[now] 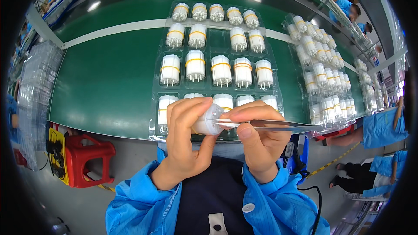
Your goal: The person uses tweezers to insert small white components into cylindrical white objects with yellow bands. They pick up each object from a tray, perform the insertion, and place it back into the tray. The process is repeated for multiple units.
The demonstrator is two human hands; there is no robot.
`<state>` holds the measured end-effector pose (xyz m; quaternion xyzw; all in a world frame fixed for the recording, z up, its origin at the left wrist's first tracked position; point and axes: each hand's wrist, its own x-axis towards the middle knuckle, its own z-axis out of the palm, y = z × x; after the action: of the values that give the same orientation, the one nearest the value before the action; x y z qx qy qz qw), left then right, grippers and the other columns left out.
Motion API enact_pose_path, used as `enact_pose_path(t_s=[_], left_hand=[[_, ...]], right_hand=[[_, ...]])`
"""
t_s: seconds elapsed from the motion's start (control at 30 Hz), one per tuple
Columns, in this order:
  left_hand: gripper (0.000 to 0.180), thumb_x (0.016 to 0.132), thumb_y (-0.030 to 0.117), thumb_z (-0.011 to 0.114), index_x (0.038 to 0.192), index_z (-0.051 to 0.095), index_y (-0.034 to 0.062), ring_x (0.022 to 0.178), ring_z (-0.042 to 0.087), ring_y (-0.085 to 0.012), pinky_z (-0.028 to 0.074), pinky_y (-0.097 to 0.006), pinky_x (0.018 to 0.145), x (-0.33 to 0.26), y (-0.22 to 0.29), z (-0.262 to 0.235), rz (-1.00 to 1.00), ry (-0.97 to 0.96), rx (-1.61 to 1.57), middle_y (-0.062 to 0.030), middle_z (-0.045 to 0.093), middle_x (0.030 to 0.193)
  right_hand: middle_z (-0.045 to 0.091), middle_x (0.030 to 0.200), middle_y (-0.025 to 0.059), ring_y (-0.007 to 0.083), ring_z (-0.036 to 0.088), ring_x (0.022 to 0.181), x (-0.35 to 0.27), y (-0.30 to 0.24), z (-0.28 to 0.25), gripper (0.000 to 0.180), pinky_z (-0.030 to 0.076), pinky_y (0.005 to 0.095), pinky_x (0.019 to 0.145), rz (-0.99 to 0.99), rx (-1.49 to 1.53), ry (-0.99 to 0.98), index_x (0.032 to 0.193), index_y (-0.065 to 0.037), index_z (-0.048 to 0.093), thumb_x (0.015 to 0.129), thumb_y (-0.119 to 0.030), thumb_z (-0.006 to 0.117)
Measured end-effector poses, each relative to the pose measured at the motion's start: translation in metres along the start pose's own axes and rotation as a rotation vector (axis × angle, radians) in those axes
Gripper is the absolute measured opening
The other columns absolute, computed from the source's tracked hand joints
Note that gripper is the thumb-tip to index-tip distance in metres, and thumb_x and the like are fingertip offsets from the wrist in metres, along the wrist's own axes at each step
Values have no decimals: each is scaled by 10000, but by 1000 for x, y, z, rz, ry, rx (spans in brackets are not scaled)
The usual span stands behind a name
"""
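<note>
two hands point(226, 135) grip white part point(208, 122), tweezers point(270, 125) | clear tray point(217, 61) holds banded bundles point(221, 70)

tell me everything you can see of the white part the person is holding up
The white part is a small plastic-looking cylinder with a ribbed, rounded end, like the yellow-banded ones in the clear tray behind it. It lies roughly on its side in front of the tray's near row. The left hand wraps it, fingers over the top and thumb beneath. The right hand pinches metal tweezers whose tips meet the part's right end. Its far side is hidden by the fingers.
</note>
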<state>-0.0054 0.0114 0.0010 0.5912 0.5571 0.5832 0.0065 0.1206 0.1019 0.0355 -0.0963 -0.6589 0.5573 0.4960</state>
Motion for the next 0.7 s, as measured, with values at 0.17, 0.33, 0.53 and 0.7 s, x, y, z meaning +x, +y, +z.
enact_pose_path(t_s=[0.17,0.33,0.53,0.7], left_hand=[[641,630,-140,640,1242,498,-17,1052,535,-339,442,-409,900,1,-1,3,26,63,31,-207,556,1195],[654,601,-143,655,1225,522,-3,1027,546,-355,438,-426,885,1,-1,4,6,82,-4,-197,575,1184],[661,590,-156,649,1222,526,-3,1028,548,-357,440,-426,881,-1,-3,5,-15,75,-37,-200,573,1182],[661,587,-160,652,1219,532,-7,1016,552,-359,442,-428,873,0,-6,4,25,78,15,-202,575,1179]], right_hand=[[698,923,172,210,667,845,-1,3,-1,133,528,301,748,0,5,-15,974,54,678,855,-4,679],[701,913,173,211,670,850,-1,4,-3,115,530,301,749,23,37,-15,958,54,682,853,7,674],[700,891,175,218,679,808,1,5,-5,105,533,298,713,-7,-23,-40,939,40,688,837,11,686],[697,859,169,223,686,761,10,0,-3,112,532,294,653,-95,-227,-141,909,16,694,800,-4,714]])
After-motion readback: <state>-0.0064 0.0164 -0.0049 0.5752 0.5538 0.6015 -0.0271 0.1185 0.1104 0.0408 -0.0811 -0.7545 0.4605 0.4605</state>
